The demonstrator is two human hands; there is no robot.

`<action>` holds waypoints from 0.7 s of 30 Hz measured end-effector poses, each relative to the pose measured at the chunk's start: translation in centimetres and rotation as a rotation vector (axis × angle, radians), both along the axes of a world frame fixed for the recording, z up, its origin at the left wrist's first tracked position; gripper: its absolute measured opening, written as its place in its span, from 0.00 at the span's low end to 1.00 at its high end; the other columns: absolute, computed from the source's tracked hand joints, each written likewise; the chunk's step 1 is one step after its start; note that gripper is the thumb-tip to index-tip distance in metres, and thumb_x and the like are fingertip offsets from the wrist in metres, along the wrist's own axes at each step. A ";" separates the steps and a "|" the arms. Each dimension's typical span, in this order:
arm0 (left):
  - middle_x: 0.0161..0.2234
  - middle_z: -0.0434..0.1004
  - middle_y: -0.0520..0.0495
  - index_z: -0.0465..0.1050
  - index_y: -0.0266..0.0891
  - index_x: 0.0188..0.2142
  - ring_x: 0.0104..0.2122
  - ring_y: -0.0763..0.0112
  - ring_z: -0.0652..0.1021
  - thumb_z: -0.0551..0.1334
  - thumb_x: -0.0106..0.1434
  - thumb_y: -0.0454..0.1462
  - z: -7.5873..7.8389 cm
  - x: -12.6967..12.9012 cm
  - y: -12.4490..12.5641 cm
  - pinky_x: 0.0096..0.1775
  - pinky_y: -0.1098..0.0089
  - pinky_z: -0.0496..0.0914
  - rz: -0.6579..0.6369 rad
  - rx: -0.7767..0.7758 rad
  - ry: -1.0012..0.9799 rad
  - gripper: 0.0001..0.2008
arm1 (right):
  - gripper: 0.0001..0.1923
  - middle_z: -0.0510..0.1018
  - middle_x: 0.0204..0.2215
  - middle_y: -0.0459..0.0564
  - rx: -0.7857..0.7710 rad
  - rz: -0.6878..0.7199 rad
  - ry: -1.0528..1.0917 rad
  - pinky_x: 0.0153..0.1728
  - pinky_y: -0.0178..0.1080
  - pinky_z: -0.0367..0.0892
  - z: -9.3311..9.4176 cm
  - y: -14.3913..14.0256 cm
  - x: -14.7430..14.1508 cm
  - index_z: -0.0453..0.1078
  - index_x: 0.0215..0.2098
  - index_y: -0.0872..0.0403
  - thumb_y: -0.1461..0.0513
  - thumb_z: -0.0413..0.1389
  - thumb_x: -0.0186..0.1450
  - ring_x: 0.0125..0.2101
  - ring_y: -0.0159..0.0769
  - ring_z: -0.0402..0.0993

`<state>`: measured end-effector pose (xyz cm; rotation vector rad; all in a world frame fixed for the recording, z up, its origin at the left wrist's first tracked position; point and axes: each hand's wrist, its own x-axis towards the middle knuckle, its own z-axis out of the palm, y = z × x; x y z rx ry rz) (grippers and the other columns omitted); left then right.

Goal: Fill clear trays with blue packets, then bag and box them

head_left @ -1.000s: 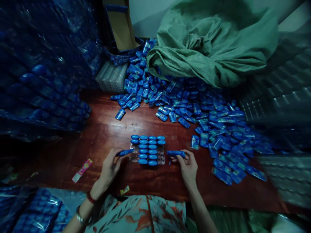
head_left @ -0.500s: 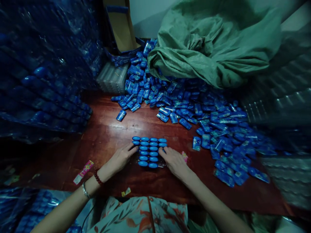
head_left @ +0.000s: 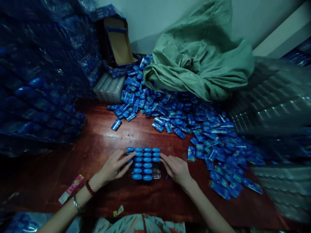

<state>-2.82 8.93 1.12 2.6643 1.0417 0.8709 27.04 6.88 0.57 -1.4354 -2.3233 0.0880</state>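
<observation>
Between my hands sits a clear plastic tray [head_left: 156, 173] holding rows of blue, rounded packs [head_left: 147, 160] stood on edge. The two middle columns are filled from top to bottom, while the right column has packs at its far end and bare clear pockets near me. My left hand [head_left: 118, 164] lies at the tray's left side, fingers apart, with the index finger over the packs; it partly hides the left column. My right hand [head_left: 177, 168] is at the right side, fingers spread, the index fingertip at the end of a right-column pack. Neither hand grips anything visible.
A large heap of loose blue packs [head_left: 175, 116] spreads behind and to the right. Over it lies a green sack [head_left: 194, 64]. Stacked clear trays [head_left: 110, 86] and an open box [head_left: 120, 45] stand behind; wrapped blue stacks [head_left: 43, 97] rise left. A pink strip [head_left: 71, 189] lies front left.
My view has shifted, so the table appears lower. My right hand has drawn slightly outward, uncovering a third pack in the right column. My left fingers have spread over the left side.
</observation>
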 end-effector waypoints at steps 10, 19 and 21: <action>0.43 0.71 0.41 0.70 0.36 0.46 0.42 0.65 0.71 0.52 0.65 0.31 1.5 10.6 14.6 0.45 0.64 0.68 -0.104 -0.071 0.294 0.13 | 0.15 0.75 0.43 0.55 -0.119 -0.280 -0.055 0.43 0.42 0.65 -0.3 16.5 0.4 0.68 0.49 0.54 0.62 0.45 0.68 0.44 0.41 0.68; 0.40 0.73 0.33 0.69 0.26 0.43 0.38 0.59 0.74 0.49 0.62 0.25 -0.9 13.8 16.1 0.38 0.62 0.69 -0.193 -0.056 0.606 0.14 | 0.10 0.73 0.41 0.60 -0.229 -0.244 -0.136 0.41 0.43 0.64 -0.1 15.5 0.9 0.67 0.44 0.58 0.64 0.53 0.63 0.43 0.46 0.67; 0.39 0.73 0.32 0.69 0.25 0.42 0.37 0.59 0.75 0.49 0.60 0.23 -0.2 11.2 15.7 0.37 0.62 0.69 -0.141 -0.069 0.617 0.14 | 0.11 0.74 0.40 0.57 -0.179 -0.239 0.083 0.42 0.43 0.65 -0.1 12.6 1.9 0.66 0.45 0.56 0.62 0.50 0.65 0.42 0.43 0.69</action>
